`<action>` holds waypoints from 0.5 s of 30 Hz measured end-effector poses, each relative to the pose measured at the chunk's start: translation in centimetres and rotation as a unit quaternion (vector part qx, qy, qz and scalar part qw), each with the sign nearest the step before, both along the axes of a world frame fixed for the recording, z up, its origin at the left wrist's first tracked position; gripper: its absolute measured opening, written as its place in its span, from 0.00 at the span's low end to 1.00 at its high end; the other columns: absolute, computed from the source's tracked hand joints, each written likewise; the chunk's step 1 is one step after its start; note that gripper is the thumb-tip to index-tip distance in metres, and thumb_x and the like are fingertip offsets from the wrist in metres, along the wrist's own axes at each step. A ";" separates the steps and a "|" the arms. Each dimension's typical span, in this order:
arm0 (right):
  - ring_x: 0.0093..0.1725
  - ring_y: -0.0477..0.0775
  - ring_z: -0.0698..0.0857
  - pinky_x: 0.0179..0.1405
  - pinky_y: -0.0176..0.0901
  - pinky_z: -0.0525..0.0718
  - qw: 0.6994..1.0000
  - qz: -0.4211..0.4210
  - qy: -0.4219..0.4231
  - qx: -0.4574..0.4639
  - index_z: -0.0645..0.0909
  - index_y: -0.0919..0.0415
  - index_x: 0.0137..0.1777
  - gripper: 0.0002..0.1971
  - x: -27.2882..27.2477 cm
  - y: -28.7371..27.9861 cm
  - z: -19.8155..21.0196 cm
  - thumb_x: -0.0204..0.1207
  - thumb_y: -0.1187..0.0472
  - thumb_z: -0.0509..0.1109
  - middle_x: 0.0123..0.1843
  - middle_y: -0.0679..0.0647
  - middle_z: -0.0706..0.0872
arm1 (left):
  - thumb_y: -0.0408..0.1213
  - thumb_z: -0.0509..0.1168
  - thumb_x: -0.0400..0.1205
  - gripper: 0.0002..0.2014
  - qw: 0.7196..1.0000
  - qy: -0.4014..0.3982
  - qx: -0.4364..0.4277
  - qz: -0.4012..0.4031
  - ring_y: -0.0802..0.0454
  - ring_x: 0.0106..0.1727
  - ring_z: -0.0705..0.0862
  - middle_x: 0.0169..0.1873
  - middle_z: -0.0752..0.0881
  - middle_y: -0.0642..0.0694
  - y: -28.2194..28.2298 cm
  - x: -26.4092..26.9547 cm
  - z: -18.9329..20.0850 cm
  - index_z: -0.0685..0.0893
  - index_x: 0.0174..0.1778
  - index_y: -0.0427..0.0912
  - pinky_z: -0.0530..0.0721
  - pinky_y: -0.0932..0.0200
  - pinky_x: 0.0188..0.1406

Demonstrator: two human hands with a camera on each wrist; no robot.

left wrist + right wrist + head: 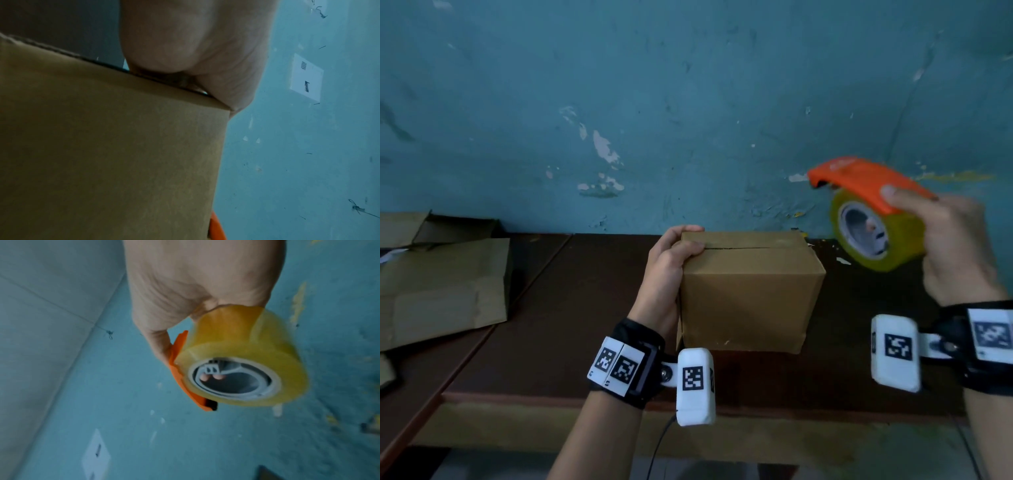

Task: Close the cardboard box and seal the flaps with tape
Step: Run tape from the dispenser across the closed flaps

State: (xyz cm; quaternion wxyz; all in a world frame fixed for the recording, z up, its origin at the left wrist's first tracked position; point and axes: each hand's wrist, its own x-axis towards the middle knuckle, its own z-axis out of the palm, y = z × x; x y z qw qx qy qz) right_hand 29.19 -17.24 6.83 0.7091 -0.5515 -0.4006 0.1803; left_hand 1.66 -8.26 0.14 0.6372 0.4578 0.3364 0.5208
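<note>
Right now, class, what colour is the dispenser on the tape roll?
Orange, on the dispenser over the yellowish tape roll; clearest in the head view.

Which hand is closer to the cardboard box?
Left. The left hand grips the cardboard box at its top left corner. The right hand holds the tape dispenser in the air off to its right.

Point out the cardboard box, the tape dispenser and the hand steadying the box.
cardboard box (746,301): head view, on its front face.
tape dispenser (859,178): head view, on its orange cover, above the yellowish roll.
left hand (669,260): head view, on the back of the hand at the box's top left corner.
</note>
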 end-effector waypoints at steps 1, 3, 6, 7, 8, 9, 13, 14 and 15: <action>0.36 0.49 0.91 0.43 0.39 0.88 0.999 0.015 0.018 0.040 0.89 0.62 0.45 0.13 -0.2 0.1 0.7 0.69 0.53 0.82 0.37 0.50 0.94 | 0.31 0.67 0.84 0.11 1.000 -0.003 -0.001 -0.003 0.51 0.41 0.86 0.49 0.87 0.42 0.0 0.0 0.0 0.87 0.60 0.41 0.84 0.59 0.32; 0.52 0.59 0.91 0.59 0.51 0.89 0.992 0.070 0.047 0.094 0.89 0.65 0.61 0.30 -0.2 0.2 1.6 0.65 0.45 0.83 0.57 0.63 0.92 | 0.30 0.67 0.84 0.10 1.000 -0.004 -0.001 -0.010 0.51 0.41 0.87 0.49 0.87 0.42 0.0 0.0 0.0 0.87 0.59 0.43 0.85 0.60 0.32; 0.55 0.60 0.89 0.64 0.55 0.86 0.970 0.161 0.103 0.153 0.78 0.72 0.75 0.45 -1.0 0.5 1.4 0.64 0.42 0.83 0.60 0.64 0.89 | 0.30 0.66 0.84 0.11 1.000 -0.002 0.003 -0.014 0.53 0.40 0.87 0.49 0.87 0.42 -0.1 0.1 0.0 0.87 0.60 0.42 0.85 0.61 0.32; 0.55 0.62 0.89 0.64 0.57 0.86 0.962 0.181 0.124 0.160 0.77 0.73 0.76 0.46 -1.4 0.7 1.1 0.64 0.44 0.83 0.59 0.64 0.89 | 0.30 0.66 0.84 0.11 1.000 0.001 0.005 -0.016 0.54 0.40 0.87 0.50 0.87 0.42 -0.2 0.0 0.0 0.87 0.61 0.41 0.85 0.61 0.33; 0.55 0.64 0.90 0.63 0.58 0.86 0.955 0.203 0.136 0.169 0.80 0.73 0.72 0.40 -1.9 0.8 0.9 0.67 0.46 0.83 0.58 0.64 0.90 | 0.29 0.66 0.84 0.12 1.000 0.003 0.007 -0.019 0.54 0.40 0.87 0.50 0.87 0.42 -0.2 0.1 0.0 0.86 0.63 0.40 0.85 0.61 0.33; 0.51 0.62 0.90 0.59 0.55 0.87 0.952 0.211 0.139 0.173 0.85 0.69 0.64 0.27 -2.5 1.0 0.8 0.72 0.50 0.80 0.53 0.62 0.91 | 0.29 0.66 0.85 0.13 1.000 0.001 0.008 -0.023 0.54 0.40 0.88 0.50 0.87 0.42 -0.3 0.1 0.0 0.86 0.64 0.38 0.85 0.62 0.33; 0.36 0.50 0.89 0.43 0.42 0.88 0.958 0.238 0.110 0.113 0.94 0.55 0.36 0.17 -5.5 1.9 0.1 0.82 0.58 0.66 0.37 0.50 0.93 | 0.29 0.66 0.85 0.14 0.999 0.002 0.018 -0.030 0.52 0.43 0.87 0.53 0.86 0.40 -0.3 -0.1 -0.1 0.86 0.66 0.38 0.85 0.62 0.36; 0.35 0.50 0.89 0.42 0.42 0.88 0.958 0.246 0.107 0.102 0.94 0.54 0.35 0.18 -6.2 2.1 0.0 0.82 0.57 0.66 0.36 0.49 0.93 | 0.30 0.66 0.85 0.14 0.999 0.002 0.020 -0.033 0.52 0.43 0.87 0.52 0.86 0.40 -0.3 -0.2 -0.2 0.86 0.66 0.38 0.85 0.62 0.36; 0.35 0.50 0.88 0.43 0.43 0.88 0.957 0.254 0.107 0.095 0.93 0.54 0.37 0.17 -6.6 2.4 -0.2 0.82 0.56 0.66 0.37 0.50 0.93 | 0.30 0.66 0.85 0.14 0.999 0.003 0.022 -0.036 0.53 0.43 0.87 0.52 0.86 0.40 -0.3 -0.2 -0.2 0.86 0.66 0.39 0.85 0.62 0.36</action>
